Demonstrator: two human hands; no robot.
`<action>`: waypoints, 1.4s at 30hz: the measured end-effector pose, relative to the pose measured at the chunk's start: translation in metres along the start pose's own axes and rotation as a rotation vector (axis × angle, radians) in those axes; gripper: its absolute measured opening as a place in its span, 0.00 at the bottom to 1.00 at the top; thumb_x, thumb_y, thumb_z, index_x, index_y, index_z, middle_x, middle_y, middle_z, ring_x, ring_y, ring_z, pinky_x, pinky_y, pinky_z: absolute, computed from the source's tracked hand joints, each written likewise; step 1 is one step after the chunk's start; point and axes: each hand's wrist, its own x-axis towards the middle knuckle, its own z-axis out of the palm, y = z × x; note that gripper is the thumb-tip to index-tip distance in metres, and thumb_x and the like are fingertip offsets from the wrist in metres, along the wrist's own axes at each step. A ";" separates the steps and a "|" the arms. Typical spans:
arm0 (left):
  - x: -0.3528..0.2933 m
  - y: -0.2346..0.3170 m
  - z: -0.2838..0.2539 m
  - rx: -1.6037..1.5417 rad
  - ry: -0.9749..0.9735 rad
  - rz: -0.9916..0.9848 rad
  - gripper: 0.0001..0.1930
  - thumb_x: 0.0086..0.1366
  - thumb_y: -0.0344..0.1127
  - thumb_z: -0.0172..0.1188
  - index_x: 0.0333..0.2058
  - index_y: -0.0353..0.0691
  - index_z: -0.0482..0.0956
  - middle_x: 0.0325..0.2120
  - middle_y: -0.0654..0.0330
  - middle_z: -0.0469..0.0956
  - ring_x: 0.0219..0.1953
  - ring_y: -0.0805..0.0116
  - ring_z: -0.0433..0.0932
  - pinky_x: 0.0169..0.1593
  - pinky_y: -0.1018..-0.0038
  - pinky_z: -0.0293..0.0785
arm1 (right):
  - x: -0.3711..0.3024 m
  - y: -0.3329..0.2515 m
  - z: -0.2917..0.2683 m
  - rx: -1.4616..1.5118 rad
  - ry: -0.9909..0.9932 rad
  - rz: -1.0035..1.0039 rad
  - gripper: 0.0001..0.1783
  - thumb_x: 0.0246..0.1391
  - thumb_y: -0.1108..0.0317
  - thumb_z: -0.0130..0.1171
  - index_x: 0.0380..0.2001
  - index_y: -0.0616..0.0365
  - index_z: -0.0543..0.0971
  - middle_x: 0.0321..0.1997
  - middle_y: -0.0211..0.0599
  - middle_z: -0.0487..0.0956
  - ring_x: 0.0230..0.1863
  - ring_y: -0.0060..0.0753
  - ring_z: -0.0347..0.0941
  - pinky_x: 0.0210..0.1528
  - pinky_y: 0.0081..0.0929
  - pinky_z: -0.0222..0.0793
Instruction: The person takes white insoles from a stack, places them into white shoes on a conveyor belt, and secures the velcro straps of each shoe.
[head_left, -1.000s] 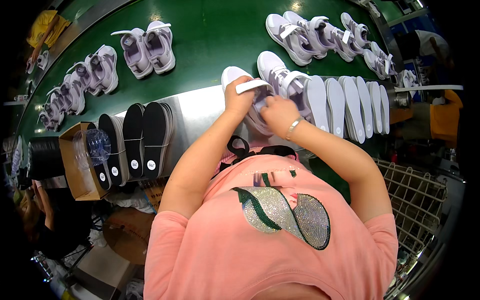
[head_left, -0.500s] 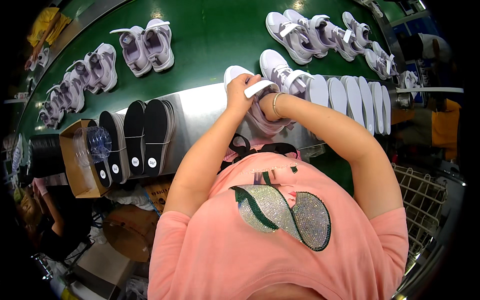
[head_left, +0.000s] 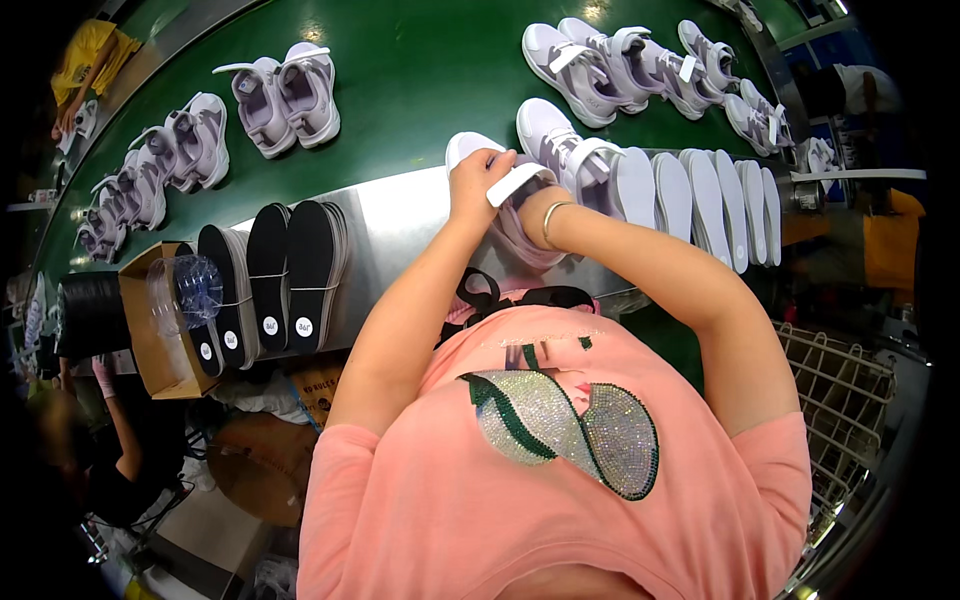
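A pale lilac and white sneaker (head_left: 525, 245) is held over the metal ledge (head_left: 400, 215), its toe pointing away from me. My left hand (head_left: 474, 190) is closed around the side of its front part, beside the white strap (head_left: 520, 182). My right hand (head_left: 536, 212), with a bangle at the wrist, reaches into the shoe's opening. Its fingers are hidden inside. A matching sneaker (head_left: 548, 125) sits just to the right of the held one. Close by on the right stands a row of white insoles (head_left: 672, 195).
Bundled black insoles (head_left: 318, 260) stand left on the ledge, by a cardboard box (head_left: 160, 345) with clear plastic. More sneakers (head_left: 205, 140) line the green surface (head_left: 420, 70), with others (head_left: 575, 75) at far right. A wire basket (head_left: 835, 400) is at lower right. Other people work at left.
The sneakers on the green surface have shifted slightly left. My right hand has slid a little further into the held shoe. At lower left, another person's arm has moved.
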 end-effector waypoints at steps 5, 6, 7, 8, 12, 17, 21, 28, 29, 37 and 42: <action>-0.002 0.001 0.002 -0.008 0.041 0.002 0.17 0.52 0.44 0.55 0.26 0.32 0.76 0.16 0.54 0.74 0.19 0.68 0.73 0.26 0.74 0.67 | -0.039 0.007 0.009 0.282 -0.009 -0.058 0.14 0.43 0.63 0.48 0.30 0.61 0.73 0.29 0.45 0.77 0.36 0.43 0.73 0.37 0.35 0.66; -0.002 0.002 0.004 -0.008 0.038 0.002 0.17 0.53 0.44 0.55 0.26 0.32 0.76 0.16 0.55 0.74 0.19 0.69 0.72 0.26 0.74 0.67 | -0.030 0.009 0.028 0.294 0.029 -0.050 0.14 0.42 0.65 0.47 0.31 0.62 0.74 0.30 0.46 0.77 0.36 0.42 0.73 0.36 0.35 0.67; -0.002 0.003 0.006 -0.031 0.020 -0.028 0.17 0.53 0.44 0.55 0.26 0.32 0.76 0.16 0.55 0.74 0.19 0.70 0.72 0.25 0.75 0.67 | -0.027 0.010 0.035 0.305 0.067 -0.038 0.14 0.41 0.67 0.47 0.31 0.63 0.74 0.30 0.46 0.77 0.37 0.42 0.73 0.34 0.34 0.68; -0.003 0.004 0.007 -0.053 0.004 -0.058 0.17 0.53 0.44 0.55 0.26 0.32 0.76 0.16 0.56 0.74 0.19 0.71 0.72 0.25 0.75 0.67 | -0.025 0.012 0.038 0.300 0.027 -0.042 0.15 0.42 0.64 0.48 0.32 0.63 0.74 0.31 0.48 0.76 0.37 0.42 0.73 0.36 0.34 0.67; -0.005 0.006 0.005 -0.104 -0.028 -0.050 0.18 0.56 0.45 0.52 0.26 0.32 0.76 0.16 0.58 0.74 0.19 0.73 0.71 0.25 0.76 0.66 | -0.020 0.023 0.037 0.763 0.152 -0.069 0.23 0.45 0.56 0.51 0.38 0.65 0.71 0.35 0.50 0.75 0.38 0.40 0.73 0.39 0.31 0.66; -0.012 0.013 0.008 -0.079 -0.029 0.007 0.19 0.59 0.44 0.47 0.27 0.30 0.74 0.18 0.55 0.74 0.21 0.69 0.71 0.27 0.75 0.65 | -0.005 0.017 0.045 2.030 0.483 0.102 0.17 0.51 0.62 0.49 0.36 0.67 0.73 0.31 0.42 0.76 0.31 0.31 0.74 0.33 0.22 0.71; -0.007 0.005 0.005 -0.058 -0.061 -0.012 0.17 0.60 0.43 0.47 0.29 0.31 0.74 0.18 0.58 0.73 0.22 0.73 0.70 0.28 0.76 0.65 | 0.007 0.022 0.054 1.922 0.543 0.088 0.11 0.50 0.66 0.49 0.28 0.66 0.74 0.20 0.33 0.73 0.18 0.25 0.69 0.23 0.19 0.67; 0.007 0.003 -0.024 -0.136 -0.005 -0.028 0.16 0.59 0.43 0.49 0.28 0.33 0.76 0.19 0.63 0.74 0.22 0.77 0.68 0.27 0.79 0.64 | -0.023 0.027 0.055 2.334 0.352 -0.663 0.11 0.51 0.65 0.50 0.23 0.61 0.72 0.17 0.30 0.69 0.24 0.23 0.66 0.34 0.19 0.61; 0.008 0.006 -0.034 -0.056 -0.063 -0.053 0.16 0.59 0.43 0.50 0.28 0.33 0.76 0.20 0.63 0.74 0.24 0.78 0.68 0.29 0.79 0.65 | -0.029 0.026 0.052 2.276 0.404 -0.539 0.11 0.51 0.65 0.50 0.23 0.61 0.72 0.17 0.30 0.69 0.24 0.22 0.66 0.33 0.19 0.61; -0.057 0.085 -0.048 0.042 0.127 0.489 0.10 0.54 0.31 0.55 0.35 0.35 0.72 0.29 0.58 0.75 0.29 0.72 0.73 0.33 0.77 0.68 | -0.073 0.010 0.036 1.599 0.768 -0.123 0.11 0.51 0.66 0.47 0.24 0.63 0.73 0.18 0.28 0.70 0.21 0.17 0.64 0.26 0.16 0.60; -0.089 0.091 -0.050 0.139 -0.317 0.283 0.08 0.52 0.29 0.52 0.32 0.34 0.73 0.28 0.53 0.75 0.26 0.67 0.73 0.32 0.75 0.69 | -0.079 -0.001 0.036 1.546 0.872 -0.194 0.10 0.52 0.68 0.48 0.24 0.63 0.73 0.21 0.29 0.71 0.24 0.18 0.65 0.28 0.16 0.60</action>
